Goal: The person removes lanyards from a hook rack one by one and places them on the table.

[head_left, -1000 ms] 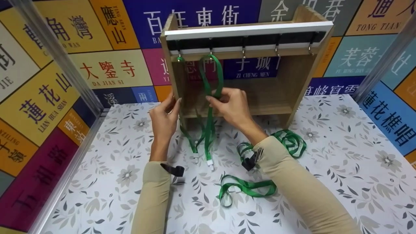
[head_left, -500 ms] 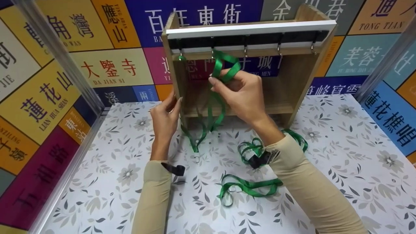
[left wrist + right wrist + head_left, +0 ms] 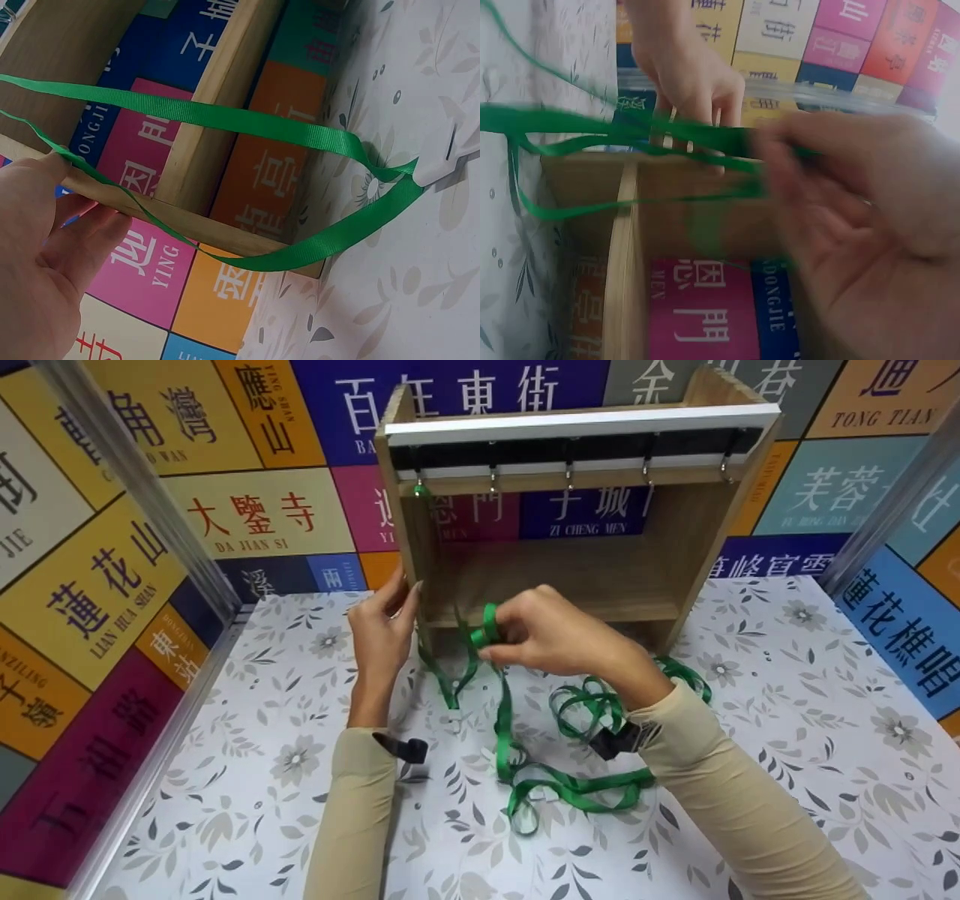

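My right hand (image 3: pixel 559 634) pinches a green lanyard (image 3: pixel 504 727) low in front of the wooden hook rack (image 3: pixel 585 577); its lower length trails down to the table. Seen from the right wrist, the held strap (image 3: pixel 577 120) is blurred. With thumb and fingers on either side, my left hand (image 3: pixel 379 630) grips the rack's left side panel (image 3: pixel 255 240). Another green lanyard (image 3: pixel 195 112) hangs from the leftmost hook (image 3: pixel 419 484), its white plastic clip (image 3: pixel 442 154) at the bottom near the table. The second hook (image 3: pixel 493 476) is bare.
One loose green lanyard (image 3: pixel 600 799) lies on the floral tabletop (image 3: pixel 292 810), close to the held one's trailing end. Two more coiled ones, a nearer lanyard (image 3: pixel 589 709) and a farther lanyard (image 3: pixel 686 675), lie by the right forearm. Printed panels (image 3: pixel 262 514) surround the back and sides.
The lanyard looped near the second hook came away from it. My right hand swung right with it, then down, and its end now trails on the table. My left hand stays at the panel.
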Demonstrator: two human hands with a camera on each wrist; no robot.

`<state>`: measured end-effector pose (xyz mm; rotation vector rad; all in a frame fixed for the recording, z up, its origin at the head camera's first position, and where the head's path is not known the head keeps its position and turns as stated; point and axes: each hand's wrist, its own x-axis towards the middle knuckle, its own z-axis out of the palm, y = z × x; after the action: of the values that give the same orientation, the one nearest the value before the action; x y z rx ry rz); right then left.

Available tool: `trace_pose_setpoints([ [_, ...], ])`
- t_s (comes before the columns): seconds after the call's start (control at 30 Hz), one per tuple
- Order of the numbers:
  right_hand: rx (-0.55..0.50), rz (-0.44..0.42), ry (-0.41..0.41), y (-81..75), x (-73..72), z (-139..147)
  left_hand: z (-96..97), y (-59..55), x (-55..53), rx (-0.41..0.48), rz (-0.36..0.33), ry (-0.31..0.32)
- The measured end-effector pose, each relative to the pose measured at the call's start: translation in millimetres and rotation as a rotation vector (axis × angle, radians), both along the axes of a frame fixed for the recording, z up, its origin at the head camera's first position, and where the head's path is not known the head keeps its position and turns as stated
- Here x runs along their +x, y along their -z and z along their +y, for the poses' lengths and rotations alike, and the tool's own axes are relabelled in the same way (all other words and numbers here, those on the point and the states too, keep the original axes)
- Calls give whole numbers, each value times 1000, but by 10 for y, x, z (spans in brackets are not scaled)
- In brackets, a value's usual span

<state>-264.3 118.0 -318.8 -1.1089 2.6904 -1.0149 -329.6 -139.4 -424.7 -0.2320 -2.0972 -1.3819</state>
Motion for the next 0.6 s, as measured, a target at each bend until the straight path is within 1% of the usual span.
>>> trace_pose_setpoints([
  [0.03, 51, -20, -8, 2, -15, 17, -1, -2, 0, -2, 3, -2],
  [0.1, 112, -32, -4, -8, -44, 44, -4, -5, -1, -4, 7, -2],
  [0.17, 137, 2, 31, -20, -77, 61, -9, 1, 0, -4, 7, -2],
  [0.2, 134, 39, 56, -28, -99, 66, -11, 5, 1, -2, 6, -1],
  [0.3, 76, 167, 131, -75, -173, 72, -13, 11, 4, 3, -4, -1],
  [0.4, -31, 268, 163, -141, -228, 82, -10, 7, 8, 6, -16, 4],
  [0.5, -104, 301, 158, -181, -249, 106, -11, 1, 1, 8, -14, 13],
  [0.6, -114, 300, 145, -158, -265, 123, -14, 0, -5, 10, -3, 15],
])
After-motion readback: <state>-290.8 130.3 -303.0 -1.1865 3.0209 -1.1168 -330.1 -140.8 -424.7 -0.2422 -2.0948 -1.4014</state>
